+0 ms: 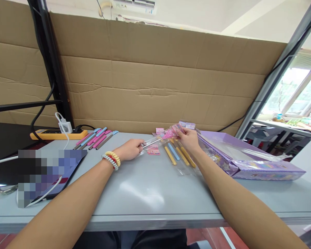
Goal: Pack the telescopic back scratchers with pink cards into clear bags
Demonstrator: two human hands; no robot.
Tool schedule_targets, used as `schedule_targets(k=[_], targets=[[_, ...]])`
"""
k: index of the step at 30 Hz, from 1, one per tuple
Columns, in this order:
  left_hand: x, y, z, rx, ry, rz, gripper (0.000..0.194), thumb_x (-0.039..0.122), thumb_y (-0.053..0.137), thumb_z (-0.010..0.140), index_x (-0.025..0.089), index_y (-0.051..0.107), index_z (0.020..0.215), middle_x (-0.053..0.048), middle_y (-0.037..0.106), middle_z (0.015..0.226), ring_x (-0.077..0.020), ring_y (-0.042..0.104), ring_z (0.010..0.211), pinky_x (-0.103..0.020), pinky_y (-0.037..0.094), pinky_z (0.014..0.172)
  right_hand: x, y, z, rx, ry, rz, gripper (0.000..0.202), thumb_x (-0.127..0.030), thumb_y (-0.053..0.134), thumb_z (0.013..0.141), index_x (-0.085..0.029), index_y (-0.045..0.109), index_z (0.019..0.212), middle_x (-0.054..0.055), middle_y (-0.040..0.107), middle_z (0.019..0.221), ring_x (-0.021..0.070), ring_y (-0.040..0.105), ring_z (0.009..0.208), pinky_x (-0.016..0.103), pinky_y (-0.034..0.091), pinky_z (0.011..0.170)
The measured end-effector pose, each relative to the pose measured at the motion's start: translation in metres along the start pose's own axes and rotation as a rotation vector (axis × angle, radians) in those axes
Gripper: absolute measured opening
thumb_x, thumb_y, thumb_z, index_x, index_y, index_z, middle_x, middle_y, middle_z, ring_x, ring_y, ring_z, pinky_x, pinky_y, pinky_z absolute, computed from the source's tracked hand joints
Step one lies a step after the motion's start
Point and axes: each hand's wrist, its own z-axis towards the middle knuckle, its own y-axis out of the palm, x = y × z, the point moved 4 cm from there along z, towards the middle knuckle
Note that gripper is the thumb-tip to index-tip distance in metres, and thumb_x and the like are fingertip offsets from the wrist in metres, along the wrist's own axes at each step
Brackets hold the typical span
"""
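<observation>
A clear plastic wrapper (155,140) with a pink part at its right end is stretched between my two hands above the grey table. Its left end is pinched by my left hand (131,149), which has coiled bands at the wrist. My right hand (189,139) grips the pink end. Below and beside my right hand lie yellow pens (170,155) and a blue pen (173,151), with clear wrappers around them. A small pink card (153,150) rests on the table under the stretched wrapper.
Pink, blue and grey pens (97,141) lie at the back left, near a yellow power strip (44,135) with a white charger. A dark tablet (64,169) with a white cable is at left. An open purple box (269,170) stands at right. Cardboard (155,79) rises behind the table (150,193).
</observation>
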Motion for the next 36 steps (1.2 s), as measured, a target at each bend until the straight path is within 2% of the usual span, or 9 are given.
schedule_targets(k=[7,12,14,18,20,24,28,31,36], targets=[[0.003,0.001,0.000,0.001,-0.003,-0.056,0.014,0.023,0.041,0.076,0.018,0.054,0.075,0.003,0.050,0.054,-0.0121,0.044,0.051,-0.024,0.034,0.049,-0.003,-0.002,0.000,0.091,0.049,0.205,0.035,-0.033,0.078,0.051,-0.013,0.067,0.077,0.000,0.064,0.069,0.0151,0.060,0.061,0.032,0.054,0.064],[-0.001,0.003,0.005,0.048,-0.003,-0.243,0.026,0.024,0.042,0.078,0.015,0.054,0.099,0.002,0.052,0.064,-0.0105,0.046,0.051,-0.024,0.037,0.051,-0.013,0.000,-0.004,0.164,0.063,0.221,0.063,-0.046,0.074,0.059,-0.017,0.052,0.111,0.004,0.064,0.087,0.0160,0.063,0.068,0.025,0.051,0.049],[0.001,0.004,0.007,0.102,0.019,-0.333,0.029,0.024,0.042,0.080,0.014,0.052,0.105,0.002,0.052,0.067,-0.0098,0.047,0.053,-0.024,0.040,0.055,-0.017,0.010,-0.010,-0.004,0.111,0.110,0.055,-0.051,0.069,0.065,-0.016,0.054,0.105,0.006,0.065,0.086,0.0147,0.062,0.064,0.021,0.046,0.043],[0.010,0.008,0.009,0.218,0.079,-0.525,0.023,0.024,0.040,0.083,0.014,0.046,0.103,-0.001,0.054,0.077,-0.0099,0.052,0.063,-0.025,0.043,0.064,-0.028,0.051,-0.043,-0.665,0.118,-0.145,0.036,-0.049,0.064,0.071,-0.013,0.062,0.076,0.006,0.064,0.070,0.0117,0.058,0.055,0.018,0.038,0.040],[0.014,0.011,0.009,0.253,0.090,-0.580,0.020,0.024,0.042,0.083,0.015,0.046,0.101,-0.003,0.055,0.083,-0.0108,0.053,0.072,-0.025,0.044,0.067,-0.035,0.067,-0.059,-0.796,0.098,-0.164,0.035,-0.048,0.059,0.076,-0.013,0.062,0.079,0.007,0.066,0.077,0.0112,0.058,0.057,0.017,0.035,0.038],[0.019,0.017,0.010,0.279,0.057,-0.698,0.014,0.024,0.042,0.084,0.017,0.045,0.095,-0.002,0.053,0.085,-0.0098,0.051,0.067,-0.024,0.045,0.060,-0.041,0.083,-0.073,-0.763,0.087,-0.115,0.034,-0.048,0.054,0.079,-0.014,0.060,0.081,0.006,0.064,0.079,0.0112,0.059,0.058,0.018,0.035,0.038],[0.024,0.022,0.010,0.276,0.027,-0.880,0.012,0.025,0.045,0.083,0.017,0.044,0.091,0.000,0.050,0.080,-0.0079,0.047,0.057,-0.024,0.043,0.051,-0.042,0.085,-0.072,-0.673,0.039,-0.059,0.031,-0.044,0.056,0.078,-0.016,0.057,0.090,0.001,0.060,0.070,0.0104,0.057,0.055,0.019,0.038,0.041],[0.029,0.026,0.009,0.224,0.020,-0.978,0.011,0.025,0.047,0.082,0.017,0.044,0.089,0.001,0.048,0.074,-0.0077,0.046,0.051,-0.024,0.040,0.045,-0.041,0.087,-0.074,-0.667,0.011,-0.026,0.028,-0.044,0.056,0.077,-0.017,0.054,0.086,-0.001,0.058,0.067,0.0098,0.054,0.053,0.021,0.042,0.046],[0.037,0.028,0.008,0.097,0.070,-1.038,0.021,0.036,0.046,0.083,0.017,0.044,0.091,0.001,0.051,0.072,-0.0110,0.052,0.055,-0.030,0.046,0.055,-0.040,0.084,-0.069,-0.591,0.007,0.027,0.028,-0.045,0.052,0.079,-0.017,0.052,0.077,-0.002,0.056,0.059,0.0098,0.051,0.049,0.022,0.042,0.048]])
